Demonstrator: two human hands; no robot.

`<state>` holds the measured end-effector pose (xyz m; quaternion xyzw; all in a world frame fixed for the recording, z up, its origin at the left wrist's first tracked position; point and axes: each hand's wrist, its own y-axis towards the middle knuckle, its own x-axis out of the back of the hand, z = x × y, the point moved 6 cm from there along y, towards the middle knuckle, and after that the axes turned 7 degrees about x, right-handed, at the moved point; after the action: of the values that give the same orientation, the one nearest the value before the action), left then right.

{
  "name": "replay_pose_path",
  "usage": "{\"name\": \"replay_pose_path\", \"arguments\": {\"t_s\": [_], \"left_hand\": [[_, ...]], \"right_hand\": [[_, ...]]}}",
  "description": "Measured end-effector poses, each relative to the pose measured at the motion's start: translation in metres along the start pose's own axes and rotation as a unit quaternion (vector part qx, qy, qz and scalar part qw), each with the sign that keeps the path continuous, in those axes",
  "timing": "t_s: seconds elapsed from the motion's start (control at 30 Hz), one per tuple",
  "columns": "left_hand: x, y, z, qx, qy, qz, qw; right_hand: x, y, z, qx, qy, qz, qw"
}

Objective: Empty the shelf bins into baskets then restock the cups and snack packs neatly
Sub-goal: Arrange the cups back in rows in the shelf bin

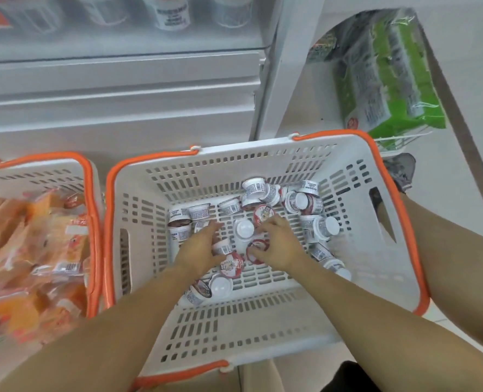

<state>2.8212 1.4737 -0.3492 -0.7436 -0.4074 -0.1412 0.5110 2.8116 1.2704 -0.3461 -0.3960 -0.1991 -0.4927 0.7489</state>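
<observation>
Head view, left to right. Far left of the left hand: a white perforated plastic basket with orange handles (89,193) holding orange-and-clear snack packs (36,236) piled loosely. Centre: a second white perforated plastic basket with orange rim handles (263,321), into which both forearms reach. The left hand (199,250) lies palm down with fingers spread, its fingertips curling over a small white plastic cup with a printed label (222,247); the grasp is loose and contact is partly hidden. Between the hands stands an upturned white cup showing its plain base (243,228). The right hand (280,244) has fingers bent round a red-lidded cup (256,251), thumb at its near edge. More small white cups with red foil lids (305,202) lie scattered beyond and to either side of the hands, some on their sides, some inverted. Above the hands: a white shelf (121,89) with similar cups in a row (172,12). Upper right of the right hand: green-and-white wrapped packs (387,80) on a wire rack
</observation>
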Motion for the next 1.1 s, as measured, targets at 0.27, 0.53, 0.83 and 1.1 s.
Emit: {"name": "replay_pose_path", "arguments": {"t_s": [0.27,0.53,0.83,1.1], "left_hand": [[-0.038,-0.026,-0.001,-0.049,0.0,0.055,0.997],[-0.055,-0.023,0.004,0.02,-0.109,0.05,0.993],[-0.032,-0.021,-0.011,-0.029,-0.063,-0.03,0.997],[-0.004,-0.03,0.019,0.041,0.057,-0.092,0.993]], "right_hand": [[-0.006,0.0,-0.015,-0.08,-0.018,0.094,0.992],[-0.005,-0.005,-0.012,-0.097,0.098,0.112,0.984],[0.036,0.007,0.009,-0.116,0.092,0.081,0.986],[0.015,0.01,0.02,-0.129,0.05,0.136,0.981]]}}
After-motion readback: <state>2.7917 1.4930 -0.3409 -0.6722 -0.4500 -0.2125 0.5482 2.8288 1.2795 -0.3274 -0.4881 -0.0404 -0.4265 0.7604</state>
